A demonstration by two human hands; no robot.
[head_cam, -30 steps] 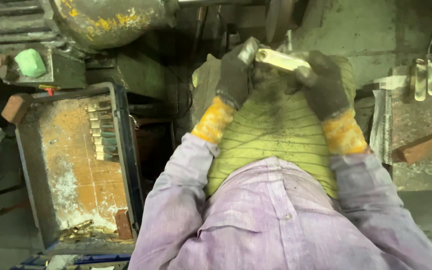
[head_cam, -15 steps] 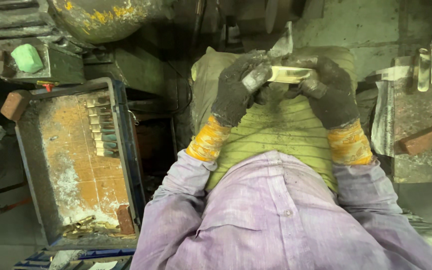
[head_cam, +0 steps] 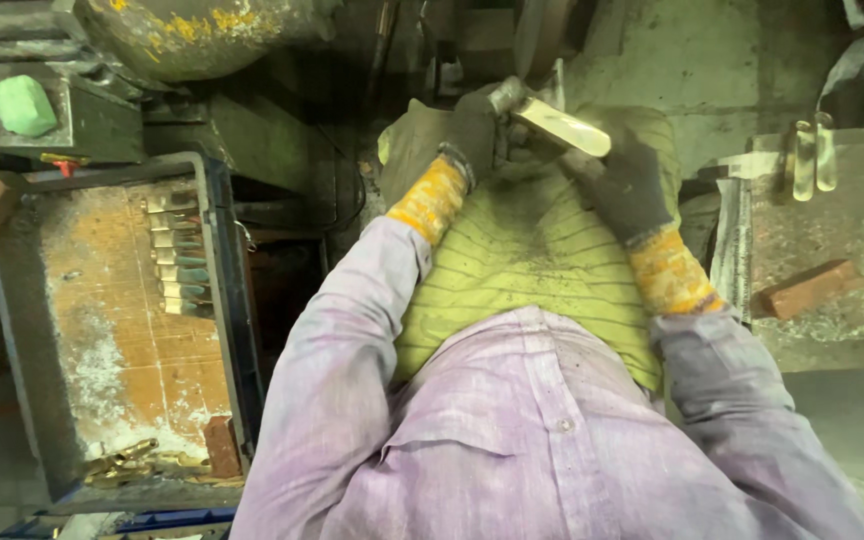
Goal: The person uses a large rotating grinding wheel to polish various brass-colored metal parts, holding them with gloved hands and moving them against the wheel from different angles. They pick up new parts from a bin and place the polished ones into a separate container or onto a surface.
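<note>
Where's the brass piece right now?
Head view, upper centre: the brass piece is held between the left hand and right hand, above the striped green cloth on the lap.

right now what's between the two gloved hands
In the head view a pale metal bar spans the gap: the left hand grips its upper end, the right hand its lower end, above a green striped cloth.

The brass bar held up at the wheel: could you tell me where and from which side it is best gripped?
Grip the brass bar at its two ends, one from each side, as the left hand and right hand do. It is long, flat and tilted, so end grips leave its polished middle bare.
</note>
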